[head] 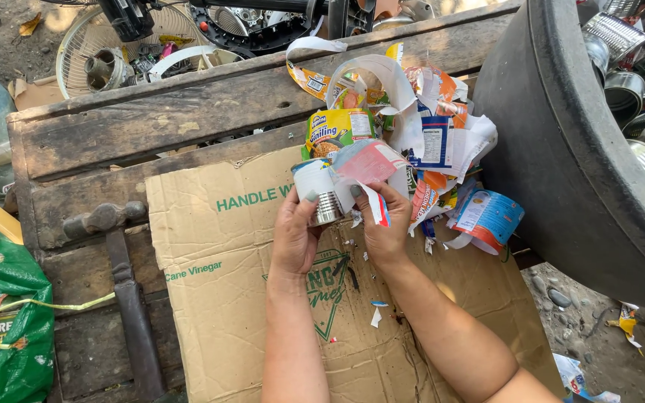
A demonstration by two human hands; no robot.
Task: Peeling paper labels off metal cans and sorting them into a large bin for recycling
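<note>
We grip a light, stiff tin can [325, 207] in our left hand [294, 237]; right hand [384, 224] fingers pinch its flimsy, half-peeled paper label [363, 168] above the cardboard sheet [225, 298]; the can's rim looks best for holding.

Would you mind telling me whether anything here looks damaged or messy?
The tin can, held by the left hand, has its paper label half torn away in the right hand. Torn label scraps lie heaped beyond on the cardboard sheet.

Can label: a white, red and blue paper label [360, 168] hung half-peeled from the tin can [328, 207] over the cardboard sheet's [218, 298] far edge.
Torn labels: an orange, yellow, white and blue heap [427, 127] lay past that edge.
Curled label: a blue-and-white one [489, 216] sat near the right edge.
</note>
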